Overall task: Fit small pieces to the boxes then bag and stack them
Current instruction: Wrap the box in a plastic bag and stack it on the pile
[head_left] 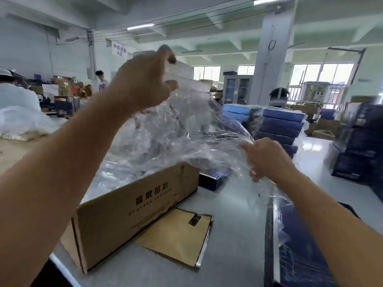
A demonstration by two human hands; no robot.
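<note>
A clear plastic bag (182, 129) is stretched in the air above the table. My left hand (143, 83) is raised high and pinches the bag's upper edge. My right hand (267, 158) grips its lower right edge, lower and nearer to me. Under the bag stands an open brown cardboard carton (132, 208) holding more clear bags. A dark blue box (294, 249) lies on the table below my right forearm, partly covered by the plastic. Another small blue box (213, 180) sits just behind the carton.
A brown flat sheet with a metal clasp (178, 239) lies by the carton on the grey table (234, 208). Stacks of bagged blue boxes (279, 125) stand at the back right, dark crates (356, 146) at far right. People work at the back left.
</note>
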